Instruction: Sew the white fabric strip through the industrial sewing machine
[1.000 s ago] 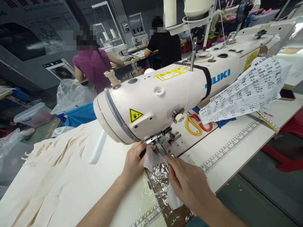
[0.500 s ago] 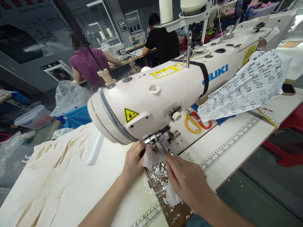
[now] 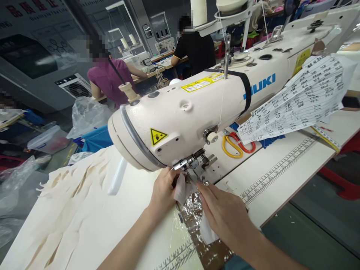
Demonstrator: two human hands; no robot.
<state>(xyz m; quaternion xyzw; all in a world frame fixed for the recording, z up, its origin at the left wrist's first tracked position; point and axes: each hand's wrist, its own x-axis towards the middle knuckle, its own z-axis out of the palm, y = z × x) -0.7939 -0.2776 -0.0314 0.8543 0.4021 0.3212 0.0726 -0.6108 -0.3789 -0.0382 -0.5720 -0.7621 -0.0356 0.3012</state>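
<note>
White cloth (image 3: 180,191), at the presser-foot assembly (image 3: 198,165) of an industrial sewing machine (image 3: 140,131), on white bench (image 3: 275,195). Left hand (image 3: 162,191): fingers apparently pinched on cloth edge. Right hand (image 3: 225,208): fingers drawn in narrow beside the foot; cannot tell whether holding anything. Progress, by judgement: partway, cloth at the foot, not yet released; finished stitching not visible. Probably remaining: more white fabric (image 3: 207,228) below right hand, connection hidden. Markings: blue "JUKI", first letter beside black band (image 3: 247,95); yellow hand-warning triangle (image 3: 158,137); yellow label strip (image 3: 199,81), text too small; handwritten sheet (image 3: 295,99), rows of figures; wall lettering (image 3: 24,8), "品质是", "Quality Is The Life", "Enterprise", partly blocked.
</note>
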